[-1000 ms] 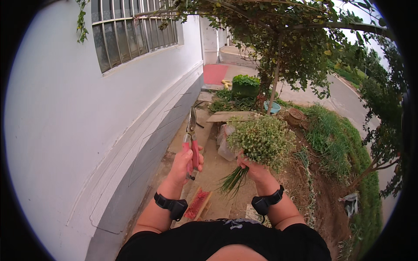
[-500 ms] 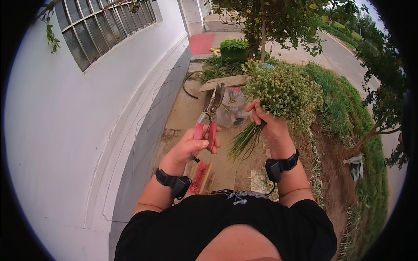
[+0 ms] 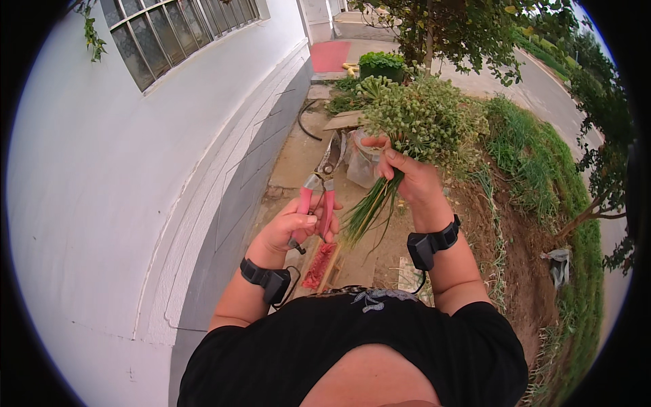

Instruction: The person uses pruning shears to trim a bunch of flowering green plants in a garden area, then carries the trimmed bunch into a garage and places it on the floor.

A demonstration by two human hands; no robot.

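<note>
My left hand [image 3: 293, 224] is wrapped round the pink handles of a pair of pruning shears [image 3: 323, 178], whose metal blades point up and away from me. In my right hand [image 3: 411, 178] is a thick bunch of green stalks with seed heads [image 3: 428, 119], gripped around the stems. The pale green heads spread out above the fist, and the cut stem ends hang below it, down and to the left. The shears are left of the bunch, apart from it. Behind the blades and the right hand, a clear plastic bag [image 3: 361, 161] is partly hidden.
A white wall with a barred window [image 3: 173, 41] runs along my left. Below me is a low wooden stool with a red woven seat [image 3: 319, 264]. Ahead lie a board [image 3: 344, 121], a black hose [image 3: 306, 125] and a green planter [image 3: 381, 68]. Grass and soil [image 3: 525, 251] border the right.
My right hand has drawn the bunch slightly nearer and to the left, tilting it so the heads lean left. The shears stay in my left hand, nearly in place. The view has shifted slightly.
</note>
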